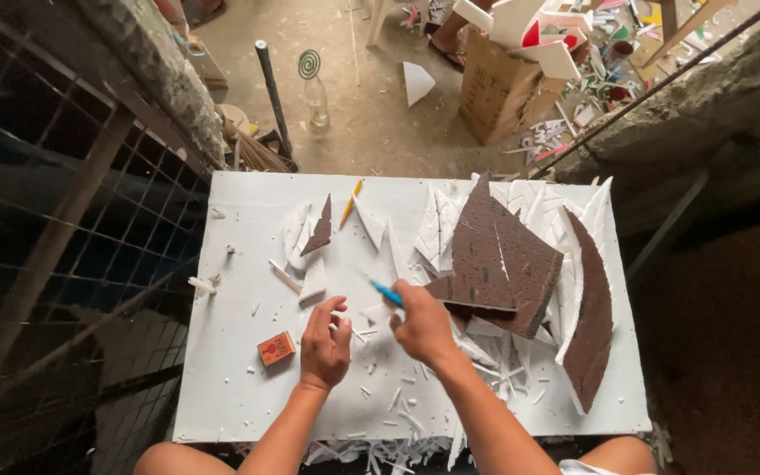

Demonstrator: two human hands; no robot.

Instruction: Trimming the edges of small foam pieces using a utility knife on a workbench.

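My right hand [421, 325] grips a blue-handled cutter [386, 292], its tip pointing up and left over the white work board [239, 387]. My left hand [325, 345] lies just to the left, fingers curled down on a small white foam piece [338, 318]; how it holds the piece is hidden. Brown-faced foam shards [494, 264] are stacked right beside my right hand. White foam offcuts and slivers [424, 413] litter the board around both hands.
A small orange box [276, 348] lies left of my left hand. A yellow pencil [350, 202] and a small brown triangle [320, 229] lie farther back. A long curved brown piece [593, 325] sits at right. Wire mesh [63, 264] stands left; a cardboard box [499, 88] and bottle [316, 92] sit on the floor beyond.
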